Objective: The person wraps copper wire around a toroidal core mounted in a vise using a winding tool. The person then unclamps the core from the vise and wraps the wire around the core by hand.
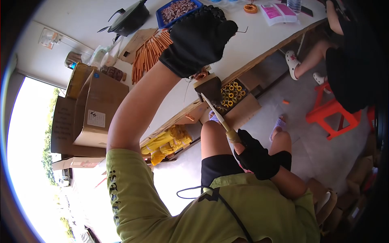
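My left hand (196,42), in a black glove, is closed high over the white table (164,95). A thin wire with a bent end (242,30) sticks out beside its fingers; the rest of the grip is hidden. Below its wrist, a copper coil (200,74) sits by a dark block-like fixture (208,88) at the table edge. My right hand (257,156), also black-gloved, is closed around the handle of a pale, tapered tool (219,115). The tool's narrow tip points up toward the fixture.
Orange-brown rods (149,52) lie beside a blue tray (178,12) of small parts. A box of yellow rings (233,95) is below the table edge. Cardboard boxes (101,101) stand left. At right, a person (344,73) is near a red stool (334,115).
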